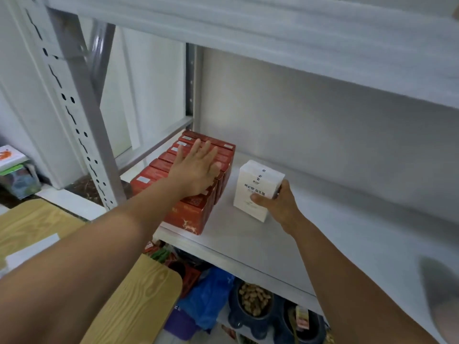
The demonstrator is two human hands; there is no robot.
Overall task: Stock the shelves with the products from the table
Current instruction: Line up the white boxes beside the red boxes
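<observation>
Stocking is proceeding centre frame: left hand [196, 171], fingers spread flat, is apparently steadying red cardboard cartons [191, 212] while right hand [279, 203] is clamping a white rectangular carton [257, 188] upright beside them on grey metal shelf [248, 244].

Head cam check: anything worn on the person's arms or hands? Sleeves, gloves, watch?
Nothing worn shows. The left hand and right hand are ungloved. The left forearm and right forearm are bare to the frame edge, with no sleeve edge, watch or bracelet in view. Rings: too blurred to tell.
</observation>
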